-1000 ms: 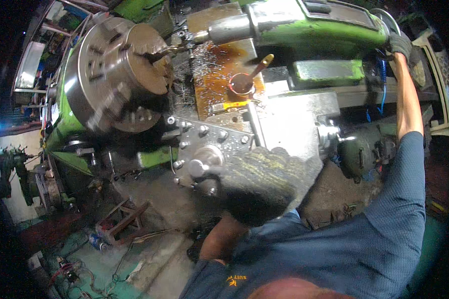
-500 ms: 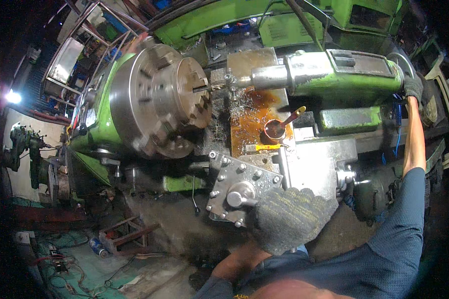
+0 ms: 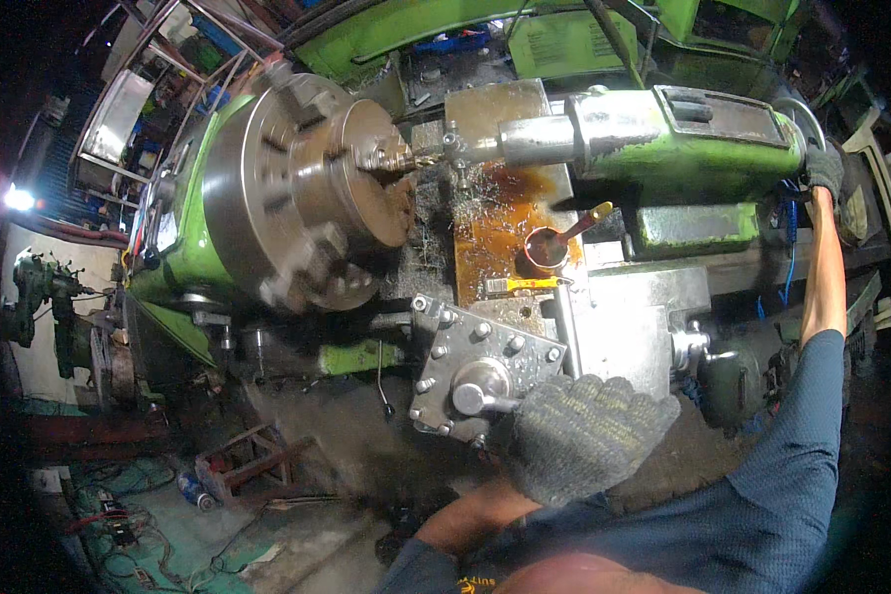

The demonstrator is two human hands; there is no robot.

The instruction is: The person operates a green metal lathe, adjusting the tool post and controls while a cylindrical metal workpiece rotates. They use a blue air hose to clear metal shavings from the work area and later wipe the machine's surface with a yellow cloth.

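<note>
My left hand (image 3: 589, 441), in a grey knitted glove, is closed around the clamp lever (image 3: 503, 404) of the square tool post (image 3: 455, 346), whose top carries several bolts. My right hand (image 3: 823, 170), gloved too, grips the rim of the tailstock handwheel (image 3: 800, 124) at the far right. From the green tailstock (image 3: 624, 134) a steel quill (image 3: 537, 141) points left, and a drill bit (image 3: 428, 158) ahead of it meets the round workpiece (image 3: 371, 173). A large lathe chuck (image 3: 277, 188) holds that workpiece; its jaws are blurred by turning.
On the oily carriage plate (image 3: 495, 247) are metal chips, a red cup (image 3: 545, 249) with a brush (image 3: 586, 220) in it, and a yellow-handled tool (image 3: 525, 285). A lever (image 3: 383, 386) hangs below the chuck. Cables and a can (image 3: 196, 492) lie on the floor at left.
The chuck and workpiece have turned; the jaws sit at different angles. The whole view has shifted slightly. Both hands keep their holds.
</note>
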